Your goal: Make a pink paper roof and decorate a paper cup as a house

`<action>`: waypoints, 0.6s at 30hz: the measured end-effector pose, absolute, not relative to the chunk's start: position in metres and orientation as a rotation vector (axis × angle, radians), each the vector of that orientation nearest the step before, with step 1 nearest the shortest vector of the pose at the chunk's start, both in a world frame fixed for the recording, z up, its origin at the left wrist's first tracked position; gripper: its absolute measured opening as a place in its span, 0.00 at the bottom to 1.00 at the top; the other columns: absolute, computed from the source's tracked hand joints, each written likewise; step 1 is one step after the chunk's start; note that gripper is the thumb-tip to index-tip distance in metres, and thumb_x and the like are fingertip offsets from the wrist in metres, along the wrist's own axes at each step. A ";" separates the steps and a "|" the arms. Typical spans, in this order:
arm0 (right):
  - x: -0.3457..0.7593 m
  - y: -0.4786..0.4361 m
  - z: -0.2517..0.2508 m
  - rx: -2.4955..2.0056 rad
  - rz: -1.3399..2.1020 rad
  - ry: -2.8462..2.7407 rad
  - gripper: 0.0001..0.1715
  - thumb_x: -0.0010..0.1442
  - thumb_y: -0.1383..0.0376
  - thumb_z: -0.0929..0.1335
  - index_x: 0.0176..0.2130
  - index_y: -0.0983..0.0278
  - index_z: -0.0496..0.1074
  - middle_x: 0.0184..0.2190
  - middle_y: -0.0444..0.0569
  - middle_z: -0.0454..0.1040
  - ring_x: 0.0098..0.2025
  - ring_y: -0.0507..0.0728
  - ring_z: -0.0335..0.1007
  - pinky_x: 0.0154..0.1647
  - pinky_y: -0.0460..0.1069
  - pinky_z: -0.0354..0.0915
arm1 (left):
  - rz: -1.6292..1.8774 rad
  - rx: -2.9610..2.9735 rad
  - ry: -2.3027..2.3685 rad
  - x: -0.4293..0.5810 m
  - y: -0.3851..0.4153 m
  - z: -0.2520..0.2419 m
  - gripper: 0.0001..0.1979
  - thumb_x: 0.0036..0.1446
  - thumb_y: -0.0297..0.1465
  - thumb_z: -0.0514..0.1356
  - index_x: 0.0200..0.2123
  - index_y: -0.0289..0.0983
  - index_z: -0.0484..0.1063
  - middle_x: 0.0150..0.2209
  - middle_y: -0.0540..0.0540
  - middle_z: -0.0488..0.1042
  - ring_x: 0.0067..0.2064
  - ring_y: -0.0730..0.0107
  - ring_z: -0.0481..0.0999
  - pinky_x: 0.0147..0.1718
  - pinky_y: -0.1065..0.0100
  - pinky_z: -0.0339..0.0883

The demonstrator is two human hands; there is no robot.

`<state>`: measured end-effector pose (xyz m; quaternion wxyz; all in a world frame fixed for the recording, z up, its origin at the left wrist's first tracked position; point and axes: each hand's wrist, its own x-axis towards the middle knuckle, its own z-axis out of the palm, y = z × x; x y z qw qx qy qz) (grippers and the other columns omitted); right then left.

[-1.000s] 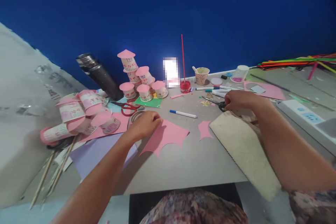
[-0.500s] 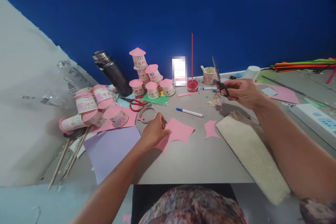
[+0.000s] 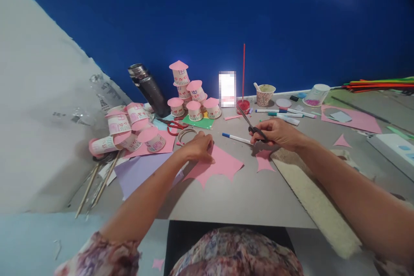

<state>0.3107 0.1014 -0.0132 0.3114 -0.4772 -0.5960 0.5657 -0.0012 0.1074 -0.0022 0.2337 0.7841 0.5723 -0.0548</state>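
My right hand (image 3: 278, 133) is closed round the dark handles of a pair of scissors (image 3: 246, 116), whose blades point up and to the left. The scissors are above the table, near a blue-capped white marker (image 3: 237, 138) and a small pink paper scrap (image 3: 265, 161) with curved-in sides. My left hand (image 3: 198, 148) pinches the upper left part of a larger sheet of pink paper (image 3: 223, 166) with scalloped edges. Its fingertips are partly hidden, and a roll of tape (image 3: 186, 131) lies just behind it.
Paper-cup houses with pink cone roofs (image 3: 179, 66) are stacked at the back, and others lie in a heap (image 3: 119, 123) at left. A flask (image 3: 149, 90), red-handled scissors (image 3: 174, 127), a lit phone (image 3: 227, 88), several markers (image 3: 284, 114) and a cream fuzzy strip (image 3: 310, 189) surround the work area.
My right hand has brought the scissors left and down, closer to the pink paper. My left hand stays on the paper. The view has shifted a little.
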 end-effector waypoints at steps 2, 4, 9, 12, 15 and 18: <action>0.306 0.099 -0.012 -1.270 1.470 -1.563 0.26 0.50 0.47 0.80 0.36 0.67 0.83 0.34 0.52 0.83 0.23 0.46 0.59 0.20 0.45 0.55 | -0.181 2.157 1.538 0.001 0.112 -0.002 0.22 0.37 0.38 0.75 0.35 0.40 0.72 0.47 0.43 0.72 0.42 0.57 0.75 0.33 0.65 0.64; 0.301 0.098 -0.012 -1.281 1.432 -1.499 0.28 0.47 0.48 0.81 0.38 0.67 0.83 0.30 0.49 0.81 0.23 0.46 0.59 0.20 0.44 0.54 | -0.192 2.156 1.544 0.004 0.108 -0.002 0.18 0.40 0.36 0.73 0.33 0.40 0.71 0.43 0.44 0.74 0.40 0.56 0.75 0.32 0.65 0.62; 0.291 0.096 -0.017 -1.212 1.407 -1.420 0.28 0.45 0.50 0.82 0.40 0.64 0.83 0.25 0.43 0.74 0.23 0.47 0.59 0.21 0.44 0.53 | -0.134 2.126 1.638 0.007 0.090 0.001 0.25 0.47 0.36 0.69 0.49 0.40 0.70 0.46 0.42 0.76 0.41 0.54 0.77 0.32 0.64 0.62; 0.289 0.096 -0.022 -1.192 1.439 -1.406 0.30 0.44 0.49 0.83 0.41 0.64 0.83 0.25 0.43 0.73 0.23 0.47 0.59 0.20 0.44 0.53 | -0.124 2.110 1.626 0.010 0.092 0.006 0.25 0.41 0.34 0.71 0.45 0.41 0.72 0.50 0.40 0.73 0.42 0.54 0.77 0.32 0.64 0.63; 0.288 0.097 -0.023 -1.206 1.510 -1.370 0.32 0.42 0.49 0.83 0.40 0.65 0.82 0.22 0.40 0.70 0.22 0.46 0.56 0.19 0.43 0.50 | -0.083 2.078 1.588 0.012 0.096 0.008 0.15 0.35 0.30 0.71 0.29 0.40 0.71 0.43 0.42 0.74 0.40 0.54 0.76 0.31 0.64 0.62; 0.287 0.097 -0.022 -1.214 1.559 -1.315 0.32 0.39 0.51 0.84 0.39 0.66 0.82 0.23 0.41 0.71 0.22 0.45 0.55 0.19 0.43 0.48 | 0.048 2.021 1.566 0.010 0.093 0.004 0.14 0.34 0.26 0.69 0.22 0.40 0.65 0.33 0.46 0.72 0.36 0.56 0.74 0.31 0.64 0.61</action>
